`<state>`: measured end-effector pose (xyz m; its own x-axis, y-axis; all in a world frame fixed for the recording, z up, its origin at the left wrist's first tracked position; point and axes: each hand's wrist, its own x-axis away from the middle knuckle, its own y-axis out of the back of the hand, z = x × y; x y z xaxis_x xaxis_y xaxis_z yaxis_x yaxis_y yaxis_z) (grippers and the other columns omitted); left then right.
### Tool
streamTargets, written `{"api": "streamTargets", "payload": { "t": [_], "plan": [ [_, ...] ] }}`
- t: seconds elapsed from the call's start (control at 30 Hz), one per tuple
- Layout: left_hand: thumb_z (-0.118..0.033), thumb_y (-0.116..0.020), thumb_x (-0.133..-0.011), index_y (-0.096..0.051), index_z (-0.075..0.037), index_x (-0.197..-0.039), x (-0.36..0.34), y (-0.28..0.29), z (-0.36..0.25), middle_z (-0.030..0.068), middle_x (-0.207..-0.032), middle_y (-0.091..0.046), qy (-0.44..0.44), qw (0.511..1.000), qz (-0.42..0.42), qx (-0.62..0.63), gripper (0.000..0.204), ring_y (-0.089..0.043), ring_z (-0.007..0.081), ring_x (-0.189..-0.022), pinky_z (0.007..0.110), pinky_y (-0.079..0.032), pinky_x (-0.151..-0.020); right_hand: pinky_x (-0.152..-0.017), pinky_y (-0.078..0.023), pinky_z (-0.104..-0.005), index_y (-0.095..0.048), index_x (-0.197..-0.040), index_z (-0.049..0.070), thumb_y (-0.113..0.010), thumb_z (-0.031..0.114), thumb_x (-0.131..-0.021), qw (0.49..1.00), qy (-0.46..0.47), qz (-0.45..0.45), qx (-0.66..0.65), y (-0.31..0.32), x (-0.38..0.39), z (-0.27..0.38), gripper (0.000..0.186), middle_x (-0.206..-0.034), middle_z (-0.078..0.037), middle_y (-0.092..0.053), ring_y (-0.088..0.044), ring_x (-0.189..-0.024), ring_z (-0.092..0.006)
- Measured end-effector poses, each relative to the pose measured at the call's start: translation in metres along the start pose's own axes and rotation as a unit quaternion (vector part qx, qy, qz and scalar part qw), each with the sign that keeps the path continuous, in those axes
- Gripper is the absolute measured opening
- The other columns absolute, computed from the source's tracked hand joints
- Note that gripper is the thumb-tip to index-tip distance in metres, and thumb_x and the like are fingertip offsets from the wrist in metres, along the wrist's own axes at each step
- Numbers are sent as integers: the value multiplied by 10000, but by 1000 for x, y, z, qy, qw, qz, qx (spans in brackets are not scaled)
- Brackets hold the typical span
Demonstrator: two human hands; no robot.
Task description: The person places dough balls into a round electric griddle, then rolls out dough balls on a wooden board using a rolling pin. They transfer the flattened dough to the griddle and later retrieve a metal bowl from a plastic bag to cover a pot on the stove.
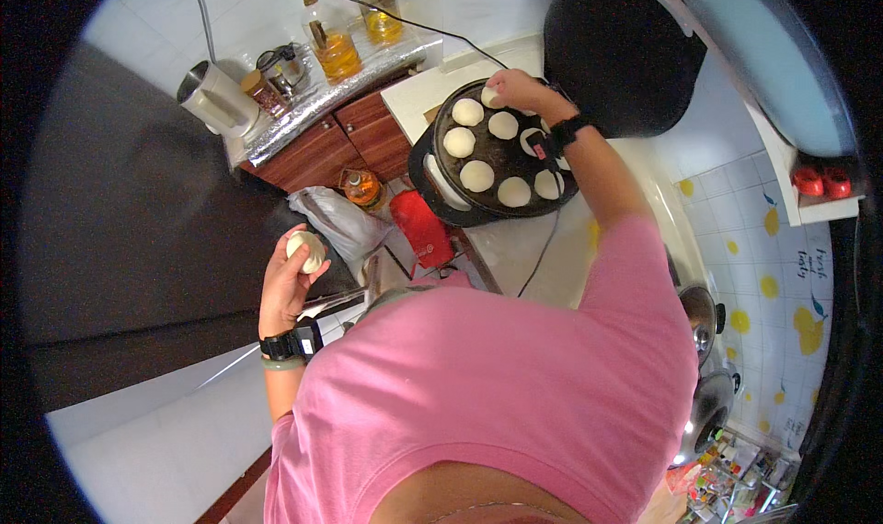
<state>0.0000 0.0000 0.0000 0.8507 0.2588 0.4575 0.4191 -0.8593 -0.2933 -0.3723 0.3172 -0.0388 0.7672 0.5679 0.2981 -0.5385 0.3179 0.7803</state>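
Note:
My left hand (291,273), at the middle left, grips a pale round piece of dough (304,248). A dark round electric griddle (493,156) on the counter carries several white dough rounds (478,174). My right hand (510,90) is at the griddle's far edge, its fingers pinched on another white dough round (489,96); part of that round is hidden by the fingers. My right forearm reaches over the right part of the griddle and covers some of it.
Oil bottles (338,55) and a white pitcher (215,101) stand on a foil-edged shelf (276,136). A black round lid (625,46) leans behind the griddle. Below are a red bag (421,228) and a plastic bag (336,220). Pots (701,404) sit at right; a cord (538,257) trails down.

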Motion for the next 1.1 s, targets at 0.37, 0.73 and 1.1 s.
{"api": "streamTargets", "payload": {
  "t": [0.37,0.73,1.1],
  "plan": [
    [-155,-578,-832,-427,-104,-1183,0,-10,-4,61,-1015,-552,-6,1000,-21,8,385,-568,184,-907,317,-525,-733,-816,-439,-397,-470,-1193,150,-749,68,-516,944,157,-9,292,-49,-35,-6,736,-1080,-127,-517,-519,-1007,-308],
    [-165,-589,-827,-432,-99,-1179,0,-10,1,62,-1022,-547,-2,998,-61,14,391,-571,189,-900,320,-528,-728,-902,-337,-441,-493,-1150,155,-723,80,-562,945,154,-13,288,-63,-48,-9,636,-1056,-105,-527,-508,-998,-295],
    [-146,-578,-832,-427,-98,-1182,-5,-10,2,63,-1016,-549,5,998,-63,23,385,-573,191,-895,325,-524,-730,-933,-281,-543,-502,-1096,137,-682,116,-646,948,125,-39,292,-58,-48,-15,485,-1080,-117,-531,-511,-1027,-326]
  ]
}}
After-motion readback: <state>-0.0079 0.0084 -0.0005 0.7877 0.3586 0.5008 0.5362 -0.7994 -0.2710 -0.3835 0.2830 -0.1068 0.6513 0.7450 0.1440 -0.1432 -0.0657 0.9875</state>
